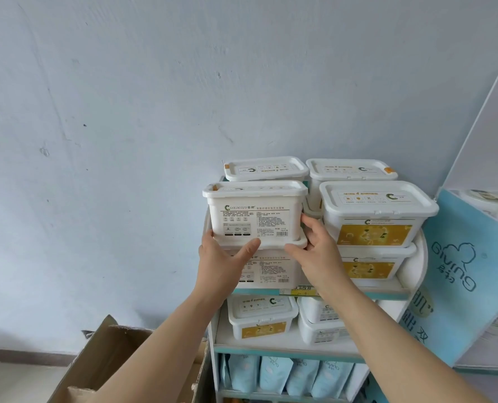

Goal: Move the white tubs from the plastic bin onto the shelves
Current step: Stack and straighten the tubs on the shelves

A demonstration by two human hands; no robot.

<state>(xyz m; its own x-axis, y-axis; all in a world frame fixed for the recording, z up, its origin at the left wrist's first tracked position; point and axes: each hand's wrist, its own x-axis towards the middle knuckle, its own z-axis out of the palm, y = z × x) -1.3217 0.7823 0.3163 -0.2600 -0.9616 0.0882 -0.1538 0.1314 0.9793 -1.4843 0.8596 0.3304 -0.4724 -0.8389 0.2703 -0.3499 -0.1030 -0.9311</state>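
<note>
Bright, soft, even light, source not in view. Cool blue cast over the wall (pixel 125 112). No hard shadows, only faint shade under the tub lids. Lower shelf (pixel 271 343) is a bit dimmer, and the bottom row of pouches (pixel 300 379) dimmer again. No glare. Wide-angle bend: white panel (pixel 474 126) at right curves, skirting (pixel 24 354) bottom left tilts. Centre fairly sharp: big print on the held tub (pixel 253 216) reads, fine print smears. Far right edge soft and washed out.

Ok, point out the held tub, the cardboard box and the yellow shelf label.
Held tub (pixel 253 216): head view, printed front face.
Cardboard box (pixel 107 346): head view, open flap.
Yellow shelf label (pixel 301 289): head view, its middle.
</note>
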